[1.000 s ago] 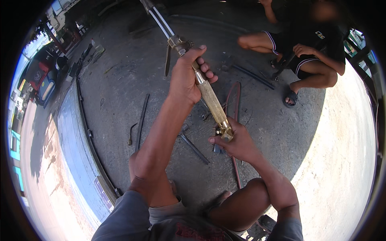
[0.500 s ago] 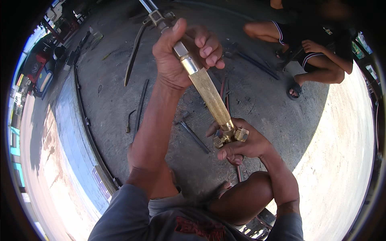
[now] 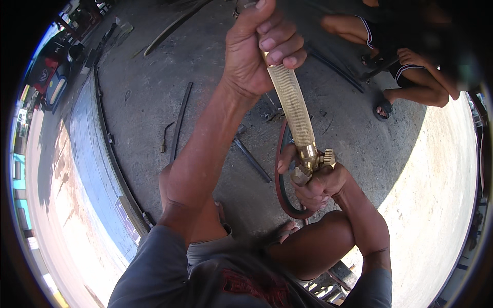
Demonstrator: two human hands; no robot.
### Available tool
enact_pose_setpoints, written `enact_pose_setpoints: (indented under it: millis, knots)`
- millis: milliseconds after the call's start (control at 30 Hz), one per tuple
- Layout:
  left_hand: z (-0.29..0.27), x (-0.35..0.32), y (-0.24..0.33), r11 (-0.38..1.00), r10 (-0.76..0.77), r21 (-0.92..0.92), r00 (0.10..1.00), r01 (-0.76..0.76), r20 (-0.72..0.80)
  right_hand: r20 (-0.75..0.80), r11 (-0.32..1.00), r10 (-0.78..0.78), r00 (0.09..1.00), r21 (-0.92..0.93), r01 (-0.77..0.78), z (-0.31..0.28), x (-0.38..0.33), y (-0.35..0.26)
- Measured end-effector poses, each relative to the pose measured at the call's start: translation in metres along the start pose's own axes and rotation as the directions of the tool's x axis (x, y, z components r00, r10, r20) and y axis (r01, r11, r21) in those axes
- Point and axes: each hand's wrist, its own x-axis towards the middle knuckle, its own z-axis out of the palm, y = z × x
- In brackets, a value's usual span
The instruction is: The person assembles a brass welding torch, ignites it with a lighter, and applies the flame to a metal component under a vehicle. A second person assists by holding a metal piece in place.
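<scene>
Two bare hands are holding one torch (image 3: 292,105) above the floor (image 3: 141,105), its knurled brass handle slanting up and away from the person. Nearest, the right hand (image 3: 322,182) is closing round the valve end, fingers curling underneath, with two knobs (image 3: 327,158) jutting out there. A red hose (image 3: 280,179) is looping just beside and below that hand; whether it is being gripped, or is joined to the torch, is hidden. Farther out, the left hand (image 3: 249,56) is wrapping round the front of the handle, and a dark lever (image 3: 174,28) is stretching toward the upper edge; the torch's tip is lying out of view.

The step in hand seems to be steadying the torch while the right hand is working at its valve end; whether a knob is turning cannot be told. Any move from this pose would be calling for a firm left grip and an untwisted hose.

Beyond, a hammer (image 3: 253,161) is lying on the floor, with a bar (image 3: 182,120) and a bent tube (image 3: 165,138) resting to its left. Past these, a co-worker (image 3: 423,96) is squatting near a dark pipe (image 3: 336,70), and a red vehicle (image 3: 45,77) is standing far left.
</scene>
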Motion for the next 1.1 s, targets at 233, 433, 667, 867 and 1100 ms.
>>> enact_pose_setpoints:
  millis: [233,433,667,867,1100]
  knots:
    - [0.016,-0.007,-0.006,0.891,0.228,0.442,0.740,0.104,-0.633,-0.626,0.637,-0.338,0.703,-0.702,-0.319,0.017,0.009,-0.012]
    - [0.016,-0.005,-0.020,0.843,0.329,0.434,0.334,0.318,-0.883,-0.612,0.265,-0.595,0.520,-0.761,-0.592,-0.004,0.013,0.007]
    - [0.003,-0.013,0.002,0.941,0.044,0.322,0.909,0.101,-0.415,-0.249,0.988,-0.074,0.966,-0.152,0.037,0.008,0.002,0.005]
    - [0.023,-0.007,-0.015,0.982,0.098,0.177,0.983,-0.070,-0.156,-0.190,0.954,-0.064,0.980,-0.299,0.004,0.003,0.001,-0.001]
    - [0.023,-0.013,0.004,0.963,0.018,0.244,0.876,0.115,-0.483,-0.580,0.736,-0.268,0.770,-0.639,-0.225,0.026,0.014,0.000]
